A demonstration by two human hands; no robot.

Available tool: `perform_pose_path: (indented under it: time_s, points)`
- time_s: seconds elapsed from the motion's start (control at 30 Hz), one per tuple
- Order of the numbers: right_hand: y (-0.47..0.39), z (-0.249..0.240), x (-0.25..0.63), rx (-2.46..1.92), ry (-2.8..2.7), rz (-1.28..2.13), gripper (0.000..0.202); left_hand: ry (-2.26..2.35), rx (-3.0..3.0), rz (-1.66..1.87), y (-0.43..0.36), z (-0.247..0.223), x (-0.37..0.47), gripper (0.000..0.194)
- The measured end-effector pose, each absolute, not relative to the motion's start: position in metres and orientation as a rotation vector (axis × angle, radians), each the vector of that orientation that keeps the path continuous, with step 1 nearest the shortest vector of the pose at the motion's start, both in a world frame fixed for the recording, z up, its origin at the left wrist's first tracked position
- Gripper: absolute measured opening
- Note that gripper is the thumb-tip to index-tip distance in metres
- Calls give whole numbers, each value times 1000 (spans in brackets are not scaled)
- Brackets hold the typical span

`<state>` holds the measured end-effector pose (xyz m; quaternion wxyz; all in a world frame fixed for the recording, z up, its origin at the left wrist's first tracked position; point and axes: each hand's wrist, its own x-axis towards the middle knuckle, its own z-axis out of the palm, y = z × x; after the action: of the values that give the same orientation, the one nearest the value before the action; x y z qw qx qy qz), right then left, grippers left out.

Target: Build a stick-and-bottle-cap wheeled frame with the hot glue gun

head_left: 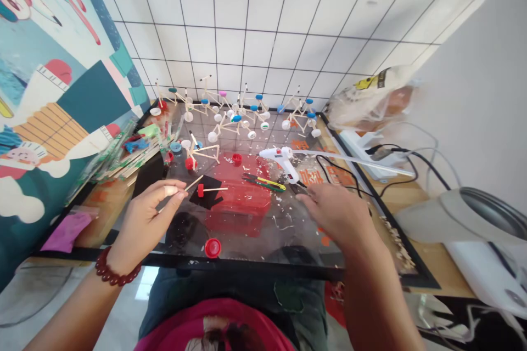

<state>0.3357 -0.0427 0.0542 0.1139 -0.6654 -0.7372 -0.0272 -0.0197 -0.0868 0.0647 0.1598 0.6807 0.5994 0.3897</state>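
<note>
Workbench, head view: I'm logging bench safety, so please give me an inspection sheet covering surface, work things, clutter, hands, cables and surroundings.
Surface: glossy tabletop, strewn with white scraps.
Work things: glue gun beside cutters; stick-and-cap models towards the back.
Clutter: loose sticks and purple packet at left.
Left hand: pinches thin stick.
Right hand: near the glue gun's handle; grip unclear.
Cables: black plug at white power strip; black cord loops nearby.
Surroundings: tiled wall, plastic bag.

Cartoon-printed panel [93, 101] at left; white tiled wall [263, 3] behind; crumpled plastic bag [364, 103], back right.
</note>
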Motion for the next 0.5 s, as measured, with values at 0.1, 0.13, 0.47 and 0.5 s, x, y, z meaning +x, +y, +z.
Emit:
perform_pose_path:
  time_s: [0.1,0.13,0.47,0.5]
  points:
    - [-67,65,308,-1574,-2337,59,5,1711,1868,1136,-87,58,-20,21]
    - [-71,67,295,-1442,-2371,150,5,1700,1828,1141,-88,57,-19,22]
    - [-51,61,208,-848,-2064,540,15,1033,701,1080,-97,66,8,45]
    - [-50,61,206,-829,-2046,529,14,1002,670,1068,-98,65,7,46]
